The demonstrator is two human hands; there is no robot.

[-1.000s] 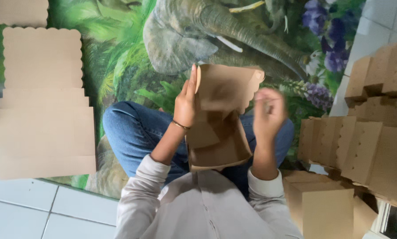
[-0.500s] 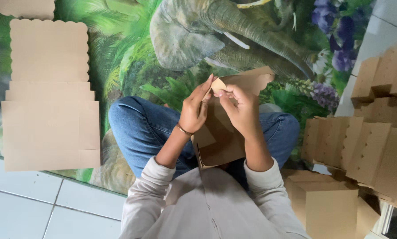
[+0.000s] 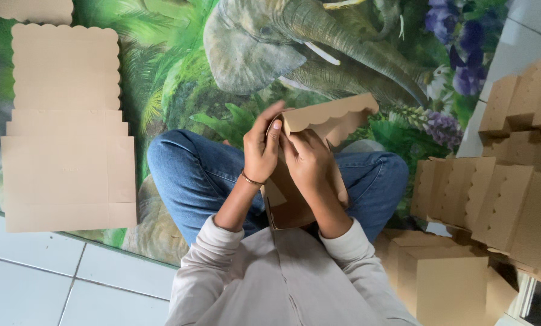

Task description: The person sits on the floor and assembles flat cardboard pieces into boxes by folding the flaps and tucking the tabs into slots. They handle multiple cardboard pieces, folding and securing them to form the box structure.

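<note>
Person sits cross-legged on a floor mat point(image 3: 180, 78) printed with an elephant and foliage, blue jeans point(image 3: 192, 175), pale long sleeves. Both hands meet at the top of a brown cardboard box point(image 3: 319, 127), half folded, held upright over the lap between the knees. Left hand point(image 3: 261, 148) grips the box's left upper edge, fingers point(image 3: 274, 134) pressed together and curled over the corner, thumb up; thin bracelet point(image 3: 251, 180) on that wrist. Right hand point(image 3: 307, 160) lies on the box's front face just beside the left, fingers bent and pressing on a flap; exact pinch hidden by the hand's back. Box's scalloped lid flap point(image 3: 337, 111) sticks out to the right above the hands. Left of the legs, flat unfolded box blanks point(image 3: 68, 151) lie stacked on the mat, scalloped edges at top. To the right, many folded boxes point(image 3: 500, 199) stand piled near the tile floor point(image 3: 47, 284), one plain box point(image 3: 442, 284) close to the right elbow.
</note>
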